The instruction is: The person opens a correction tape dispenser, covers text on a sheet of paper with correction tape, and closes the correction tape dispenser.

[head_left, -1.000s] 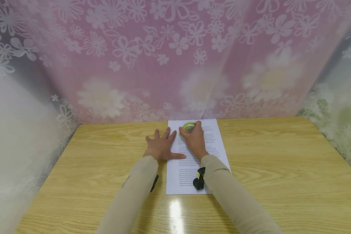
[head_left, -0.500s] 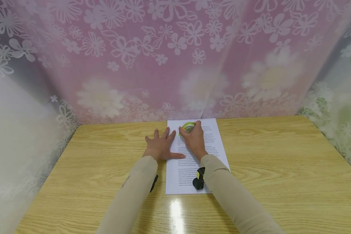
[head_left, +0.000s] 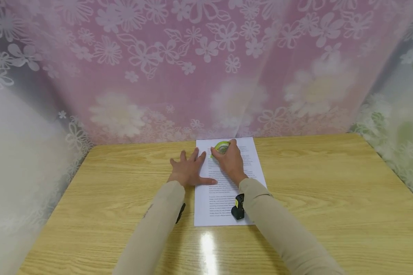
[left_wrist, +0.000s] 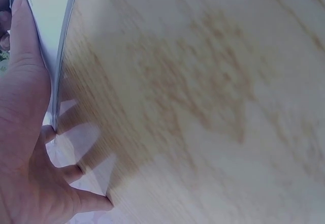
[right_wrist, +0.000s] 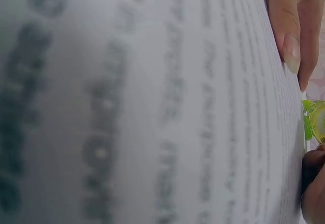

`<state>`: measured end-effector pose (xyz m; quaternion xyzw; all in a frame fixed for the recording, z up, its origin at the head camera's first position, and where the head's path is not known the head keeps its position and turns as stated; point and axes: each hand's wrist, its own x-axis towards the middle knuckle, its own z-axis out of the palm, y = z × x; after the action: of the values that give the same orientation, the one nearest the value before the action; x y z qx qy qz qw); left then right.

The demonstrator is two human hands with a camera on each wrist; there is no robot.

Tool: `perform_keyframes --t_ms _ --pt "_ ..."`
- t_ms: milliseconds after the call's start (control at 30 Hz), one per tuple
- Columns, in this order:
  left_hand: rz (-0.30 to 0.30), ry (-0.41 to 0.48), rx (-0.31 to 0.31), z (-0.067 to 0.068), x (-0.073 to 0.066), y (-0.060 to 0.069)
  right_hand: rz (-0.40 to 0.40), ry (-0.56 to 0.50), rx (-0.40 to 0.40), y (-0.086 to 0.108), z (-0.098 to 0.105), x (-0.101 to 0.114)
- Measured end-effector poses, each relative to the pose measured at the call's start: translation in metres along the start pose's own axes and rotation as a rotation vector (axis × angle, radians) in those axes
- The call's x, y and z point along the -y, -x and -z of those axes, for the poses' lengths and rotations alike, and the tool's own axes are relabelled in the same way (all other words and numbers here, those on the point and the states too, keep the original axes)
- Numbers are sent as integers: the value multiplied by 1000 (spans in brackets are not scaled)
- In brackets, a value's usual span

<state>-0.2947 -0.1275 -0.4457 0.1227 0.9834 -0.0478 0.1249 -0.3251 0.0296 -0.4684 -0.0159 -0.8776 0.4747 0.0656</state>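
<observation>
A printed white sheet [head_left: 203, 206] lies on the wooden table. My left hand [head_left: 187, 171] rests with fingers spread across its left edge, the thumb pointing over the text; the left wrist view shows this hand [left_wrist: 30, 132] with several fingertips on the wood. Near the top of the page, my right hand [head_left: 232, 162] pinches a small round green object with a clear middle [head_left: 223, 145] between thumb and fingers. Part of that green object [right_wrist: 309, 125] shows at the right border of the right wrist view, beside the text.
The wooden table [head_left: 313, 183] extends on both sides of the sheet. A pink floral curtain [head_left: 179, 91] hangs along its back edge, with pale floral sheets at left and right. A black wrist camera [head_left: 238, 207] is on the right wrist, over the page.
The right wrist and sleeve have shifted slightly to the right, while the fingers stay round the green object. The left hand keeps its place on the sheet. The whole view has shifted slightly.
</observation>
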Motion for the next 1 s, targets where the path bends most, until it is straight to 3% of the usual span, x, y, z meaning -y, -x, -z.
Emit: perform_keyframes --t_ms 333,667,1000 --pt "-4 33 -7 -1 2 3 5 -37 13 -1 -1 -3" --pt "-2 11 -19 5 1 2 1 59 18 -5 6 -1" --pt "-6 31 -26 4 0 7 2 1 3 -5 6 -5"
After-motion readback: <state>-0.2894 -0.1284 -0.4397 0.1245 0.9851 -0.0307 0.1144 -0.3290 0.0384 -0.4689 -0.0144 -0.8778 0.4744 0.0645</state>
